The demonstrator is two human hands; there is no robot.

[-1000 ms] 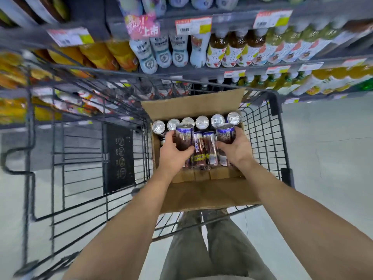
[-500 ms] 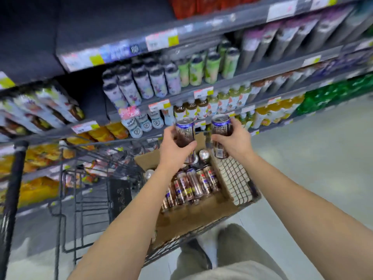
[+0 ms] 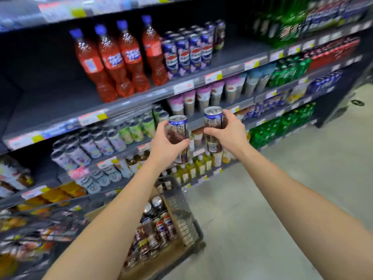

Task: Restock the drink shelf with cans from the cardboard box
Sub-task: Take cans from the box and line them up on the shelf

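2 slim metal cans are held up in front of the drink shelves, 1 in each hand. The left hand (image 3: 165, 145) wraps its fingers and thumb around the lower half of the left can (image 3: 178, 126), and the right hand (image 3: 229, 135) grips the right can (image 3: 213, 119) in the same way at its middle. Both cans are smooth cylinders with a shiny silver lid, a blue band under the rim and a dark brown body. They stand nearly upright, close to each other but apart. Below the forearms, the cardboard box (image 3: 159, 262) sits in a dark wire cart (image 3: 181, 215); its brown walls are matt, and more cans (image 3: 155, 229) are packed inside it. On the upper shelf (image 3: 141, 98), 4 red plastic bottles (image 3: 113, 61) with blue caps stand just beside a block of blue and white cans (image 3: 187, 53). To the right of this block the dark shelf board (image 3: 240, 52) is bare up to the green bottles (image 3: 288, 27), and its front edge carries a strip of price labels. The grey floor (image 3: 262, 199) to the right of the cart is smooth and open.
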